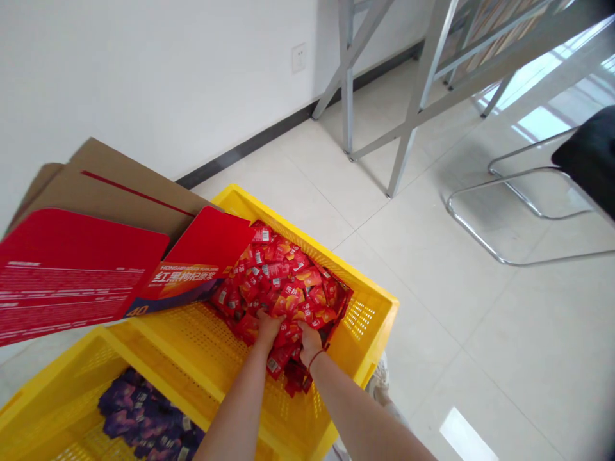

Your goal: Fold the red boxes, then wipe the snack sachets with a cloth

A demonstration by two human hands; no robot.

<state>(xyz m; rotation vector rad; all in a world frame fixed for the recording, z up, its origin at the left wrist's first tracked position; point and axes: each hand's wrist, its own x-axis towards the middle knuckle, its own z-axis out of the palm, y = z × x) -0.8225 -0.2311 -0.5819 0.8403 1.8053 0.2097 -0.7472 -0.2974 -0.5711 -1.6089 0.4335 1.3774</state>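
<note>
The left hand (270, 328) and right hand (310, 342) touch red sachets (293, 291), their grip impossible to tell, with purple sachets (148, 416) at eight o'clock.

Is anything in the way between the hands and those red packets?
Nothing that shows: the left hand and right hand both touch the packets. The red box is off to the left, not between them.

Live: plain white wall (158, 77) upper left, square white socket (298, 57) on it | black skirting strip (259, 141) running along its foot | glossy cream floor tiles (408, 269) sweeping right | grey metal trestle legs (412, 121) crossing here | black-seated chrome-tube chair (589, 160) far right, white glare (542, 123) blazing beyond
</note>
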